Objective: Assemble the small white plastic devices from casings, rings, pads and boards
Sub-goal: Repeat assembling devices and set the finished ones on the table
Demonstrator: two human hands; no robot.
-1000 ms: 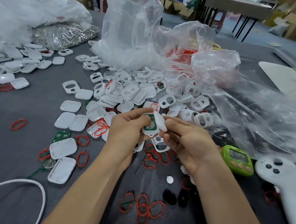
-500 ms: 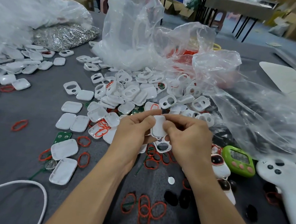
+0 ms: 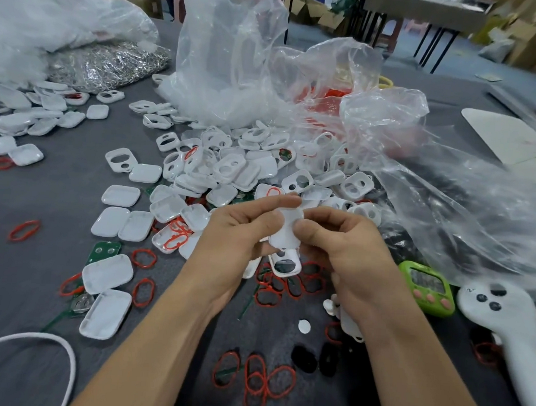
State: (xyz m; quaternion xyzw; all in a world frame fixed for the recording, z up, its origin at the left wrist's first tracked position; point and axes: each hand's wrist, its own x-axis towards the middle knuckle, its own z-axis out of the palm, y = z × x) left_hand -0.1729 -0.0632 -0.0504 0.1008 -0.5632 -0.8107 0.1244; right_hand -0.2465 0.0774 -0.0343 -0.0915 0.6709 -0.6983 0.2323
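The left hand (image 3: 236,232) and right hand (image 3: 345,248) meet above the near-centre worktop (image 3: 57,196), thumbs and fingers pinching one white casing (image 3: 285,232) shut. One unit looks nearly done; the heap of loose casings (image 3: 231,169) and red rings (image 3: 256,381) waits. A second ago its green board showed; now the casing hides it.

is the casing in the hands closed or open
Closed, it seems: the casing pinched by the left hand and right hand shows only a plain white cover, no insides.
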